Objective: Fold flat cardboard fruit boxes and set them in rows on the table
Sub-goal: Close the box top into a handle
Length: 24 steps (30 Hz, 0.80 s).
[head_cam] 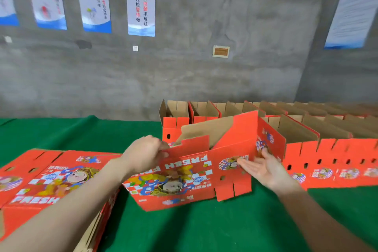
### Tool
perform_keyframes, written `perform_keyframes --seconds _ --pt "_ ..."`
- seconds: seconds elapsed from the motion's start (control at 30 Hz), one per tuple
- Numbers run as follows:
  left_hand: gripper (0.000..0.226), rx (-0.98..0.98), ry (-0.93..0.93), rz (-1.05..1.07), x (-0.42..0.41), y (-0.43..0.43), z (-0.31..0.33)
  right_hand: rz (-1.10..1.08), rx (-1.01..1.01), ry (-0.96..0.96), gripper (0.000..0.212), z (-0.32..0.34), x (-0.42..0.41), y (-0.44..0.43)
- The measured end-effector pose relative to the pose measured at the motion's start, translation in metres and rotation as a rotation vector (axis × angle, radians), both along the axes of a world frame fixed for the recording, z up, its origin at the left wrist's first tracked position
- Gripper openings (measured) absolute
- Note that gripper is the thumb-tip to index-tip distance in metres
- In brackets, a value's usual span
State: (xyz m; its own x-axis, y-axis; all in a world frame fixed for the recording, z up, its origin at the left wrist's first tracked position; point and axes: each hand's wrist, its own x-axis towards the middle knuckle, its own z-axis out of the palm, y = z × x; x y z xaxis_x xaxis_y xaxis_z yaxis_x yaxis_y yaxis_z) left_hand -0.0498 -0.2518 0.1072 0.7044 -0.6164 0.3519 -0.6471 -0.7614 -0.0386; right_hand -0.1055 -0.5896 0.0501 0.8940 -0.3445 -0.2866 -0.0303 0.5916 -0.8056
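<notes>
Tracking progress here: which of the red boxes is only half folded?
The middle box, gripped by the left hand, right hand flat against it; the stack at left lies flat, the rows at right stand opened.

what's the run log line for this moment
step: opening box | left hand: grips its edge | right hand: open, at its end | flat stack: left | folded rows: right

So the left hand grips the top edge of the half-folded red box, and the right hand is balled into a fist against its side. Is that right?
Not quite. The head view shows the right hand open with its fingers straight against the side of the half-folded red box, not balled into a fist. The left hand does grip the top edge.
</notes>
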Motion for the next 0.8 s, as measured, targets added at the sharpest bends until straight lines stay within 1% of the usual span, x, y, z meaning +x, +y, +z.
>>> perform_keyframes --seconds 0.03,0.07,0.1,0.13,0.2,0.23,0.3,0.37,0.47,0.53,0.6,0.67,0.7,0.77,0.8 --pt "0.022 0.001 0.01 -0.01 0.002 -0.007 0.011 -0.04 -0.147 -0.018 0.055 0.004 -0.002 0.006" --pt "0.023 0.012 0.011 -0.017 0.003 -0.015 0.02 -0.098 -0.369 -0.054 0.047 0.006 -0.004 0.012" --pt "0.022 0.021 0.007 -0.022 0.003 -0.022 0.027 -0.162 -0.599 -0.126 0.039 0.007 -0.005 0.017" --pt "0.019 0.041 -0.006 -0.021 0.003 -0.029 0.034 -0.197 -0.783 -0.212 0.033 0.01 -0.007 0.023" --pt "0.017 0.099 -0.034 -0.015 0.0 -0.043 0.043 -0.172 -1.065 -0.377 0.038 0.018 -0.01 0.036" --pt "0.018 0.133 -0.041 -0.013 -0.002 -0.05 0.045 -0.128 -1.173 -0.41 0.042 0.023 -0.01 0.042" --pt "0.02 0.186 -0.052 -0.025 -0.006 -0.06 0.049 -0.002 -1.337 -0.358 0.044 0.032 -0.008 0.053" --pt "0.019 0.201 -0.054 -0.043 -0.011 -0.066 0.053 0.14 -1.362 -0.303 0.033 0.037 -0.005 0.06" --pt "0.018 0.178 0.033 -0.074 -0.018 -0.065 0.059 0.316 -1.298 -0.286 0.017 0.036 -0.002 0.061" --pt "0.02 0.123 0.135 -0.125 -0.021 -0.054 0.068 0.389 -1.259 -0.303 0.018 0.035 -0.003 0.06" --pt "0.024 0.032 0.263 -0.138 -0.02 -0.034 0.08 0.43 -1.261 -0.307 0.02 0.035 -0.005 0.055" --pt "0.033 -0.04 0.412 -0.08 -0.019 -0.009 0.089 0.442 -1.264 -0.294 0.018 0.033 -0.007 0.049" --pt "0.034 -0.045 0.484 -0.048 -0.018 0.002 0.089 0.433 -1.253 -0.298 0.017 0.031 -0.007 0.046" --pt "0.024 0.025 0.599 -0.031 -0.016 0.017 0.083 0.41 -1.225 -0.308 0.014 0.027 -0.006 0.042" --pt "0.018 0.024 0.64 -0.035 -0.017 0.021 0.078 0.401 -1.203 -0.317 0.014 0.026 -0.005 0.042"
